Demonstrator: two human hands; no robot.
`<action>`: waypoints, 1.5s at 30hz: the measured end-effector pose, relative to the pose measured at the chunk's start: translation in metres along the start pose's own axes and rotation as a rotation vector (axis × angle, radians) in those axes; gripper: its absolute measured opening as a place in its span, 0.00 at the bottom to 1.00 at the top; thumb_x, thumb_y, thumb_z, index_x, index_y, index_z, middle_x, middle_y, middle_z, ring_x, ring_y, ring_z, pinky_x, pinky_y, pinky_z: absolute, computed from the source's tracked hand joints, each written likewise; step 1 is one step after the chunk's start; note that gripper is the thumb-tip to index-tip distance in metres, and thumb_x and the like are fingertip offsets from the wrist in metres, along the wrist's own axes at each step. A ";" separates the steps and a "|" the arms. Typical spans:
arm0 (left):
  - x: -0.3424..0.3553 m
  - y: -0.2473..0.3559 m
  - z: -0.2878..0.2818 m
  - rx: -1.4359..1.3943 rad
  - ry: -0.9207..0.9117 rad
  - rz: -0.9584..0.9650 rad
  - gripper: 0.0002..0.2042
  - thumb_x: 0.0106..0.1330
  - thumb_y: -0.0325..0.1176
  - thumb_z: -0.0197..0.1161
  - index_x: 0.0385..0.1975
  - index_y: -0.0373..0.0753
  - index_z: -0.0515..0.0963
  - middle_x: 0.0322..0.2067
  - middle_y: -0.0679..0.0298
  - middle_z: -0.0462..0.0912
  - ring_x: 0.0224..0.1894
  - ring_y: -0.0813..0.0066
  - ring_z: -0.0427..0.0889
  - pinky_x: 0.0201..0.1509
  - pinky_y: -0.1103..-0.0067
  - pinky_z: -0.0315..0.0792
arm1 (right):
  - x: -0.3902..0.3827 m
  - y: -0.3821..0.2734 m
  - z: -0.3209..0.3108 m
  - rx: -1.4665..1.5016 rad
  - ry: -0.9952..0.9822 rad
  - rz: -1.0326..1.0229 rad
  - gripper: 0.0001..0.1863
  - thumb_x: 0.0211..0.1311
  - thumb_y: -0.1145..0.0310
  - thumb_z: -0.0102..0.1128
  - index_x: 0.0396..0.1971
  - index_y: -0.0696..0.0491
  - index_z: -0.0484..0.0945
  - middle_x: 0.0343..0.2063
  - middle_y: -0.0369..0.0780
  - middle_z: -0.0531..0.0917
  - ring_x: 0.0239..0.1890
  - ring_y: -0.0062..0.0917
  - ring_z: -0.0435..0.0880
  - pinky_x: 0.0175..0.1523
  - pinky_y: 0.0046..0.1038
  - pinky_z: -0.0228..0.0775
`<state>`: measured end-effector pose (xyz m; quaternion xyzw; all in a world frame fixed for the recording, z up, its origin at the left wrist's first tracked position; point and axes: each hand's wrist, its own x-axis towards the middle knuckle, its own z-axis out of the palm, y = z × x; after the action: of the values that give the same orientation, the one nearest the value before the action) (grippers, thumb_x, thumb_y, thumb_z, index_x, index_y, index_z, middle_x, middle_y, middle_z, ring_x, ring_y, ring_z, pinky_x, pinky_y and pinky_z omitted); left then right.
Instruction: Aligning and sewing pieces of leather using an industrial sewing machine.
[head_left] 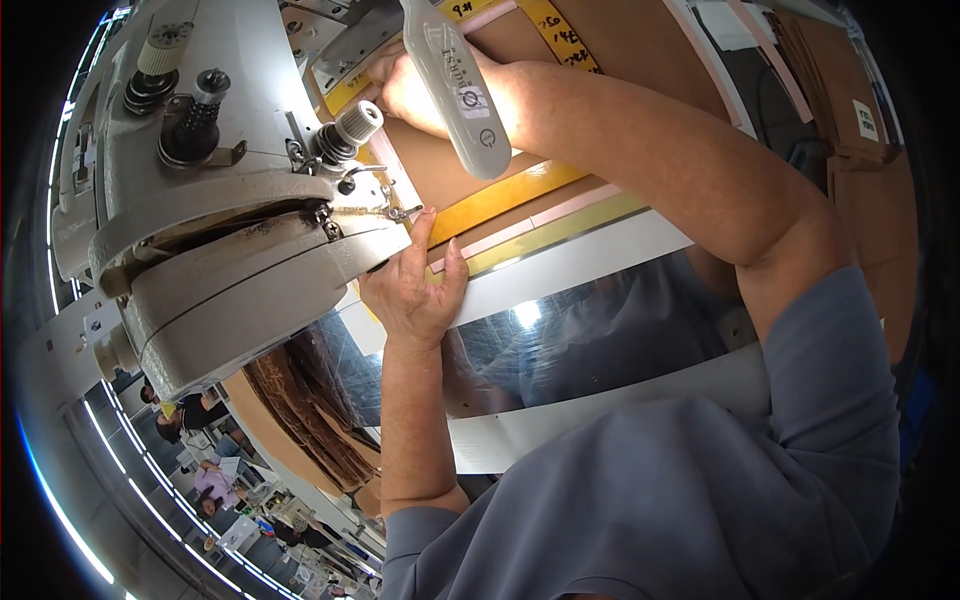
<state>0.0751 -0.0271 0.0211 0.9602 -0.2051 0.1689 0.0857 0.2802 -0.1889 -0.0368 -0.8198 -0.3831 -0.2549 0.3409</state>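
While the left hand point(412, 300) lies palm down with its fingers apart, its index finger reaches toward the near corner of the yellow frame point(510, 200), just beside the head of the industrial sewing machine point(240, 270), and its thumb stands out to the right over the pale strips along the frame's near side. The frame lies on a brown sheet point(432, 172), to the right of the machine. Farther back, the right hand point(408, 98) rests at the frame's left part, its fingers seemingly curled; a slim pale-grey lamp point(460, 105) covers much of it, so whether it grips anything cannot be told. The left forearm rises nearly upright, and the right arm bends sharply at the elbow, its forearm slanting leftward across the sheet.
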 end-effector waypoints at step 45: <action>0.012 0.049 -0.005 0.066 -0.134 -0.131 0.34 0.64 0.55 0.69 0.55 0.26 0.79 0.15 0.61 0.81 0.17 0.66 0.81 0.29 0.73 0.72 | -0.016 -0.034 -0.055 0.005 -0.134 -0.228 0.28 0.57 0.53 0.65 0.47 0.63 0.80 0.43 0.55 0.82 0.48 0.49 0.80 0.61 0.50 0.69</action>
<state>0.0629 -0.0747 0.0345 0.9831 -0.1413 0.1050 0.0510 0.2349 -0.2210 -0.0003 -0.7853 -0.4964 -0.2358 0.2853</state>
